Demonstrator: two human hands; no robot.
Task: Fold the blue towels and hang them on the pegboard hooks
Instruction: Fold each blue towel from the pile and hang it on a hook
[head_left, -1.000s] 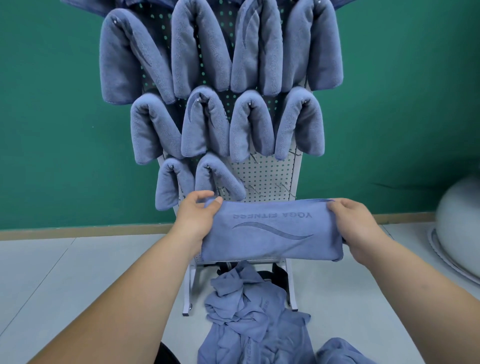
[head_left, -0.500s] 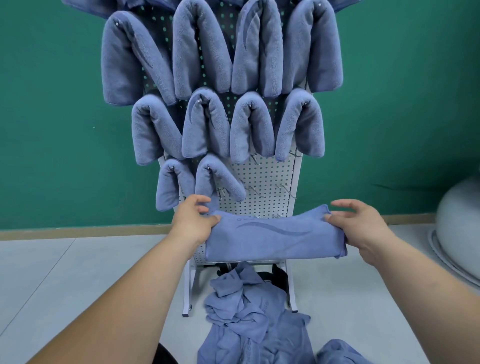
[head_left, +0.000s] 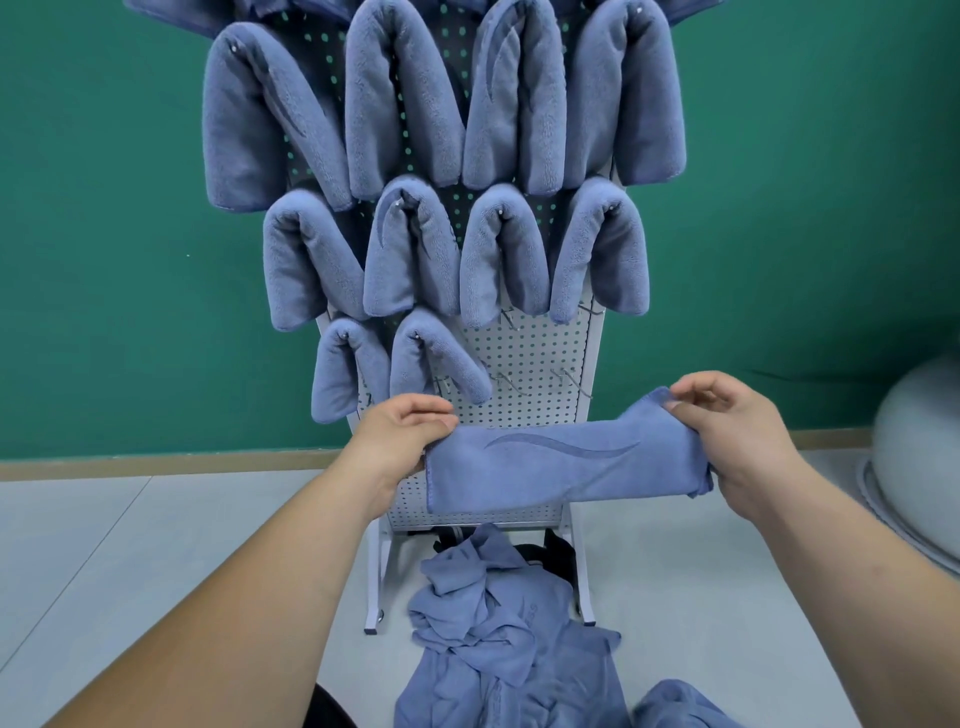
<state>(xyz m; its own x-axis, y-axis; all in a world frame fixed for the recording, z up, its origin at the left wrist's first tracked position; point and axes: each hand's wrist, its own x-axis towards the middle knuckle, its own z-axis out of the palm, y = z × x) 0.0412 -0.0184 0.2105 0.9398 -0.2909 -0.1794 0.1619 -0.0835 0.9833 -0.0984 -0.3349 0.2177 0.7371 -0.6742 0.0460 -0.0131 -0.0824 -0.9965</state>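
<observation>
A blue towel (head_left: 561, 462) folded into a long strip stretches level between my hands, in front of the lower part of the white pegboard (head_left: 524, 353). My left hand (head_left: 402, 434) grips its left end. My right hand (head_left: 732, 421) pinches the right end, where a corner sticks up. Several folded blue towels (head_left: 410, 249) hang over hooks in three rows on the board. Bare hooks (head_left: 569, 382) show at the right of the lowest row.
A heap of loose blue towels (head_left: 498, 634) lies on the pale floor at the foot of the pegboard stand. A grey rounded object (head_left: 919, 447) sits at the right edge. A green wall stands behind the board.
The towel strip has been folded narrower and its printed lettering no longer shows. My right hand has lifted and now pinches a raised corner; my left hand has barely moved.
</observation>
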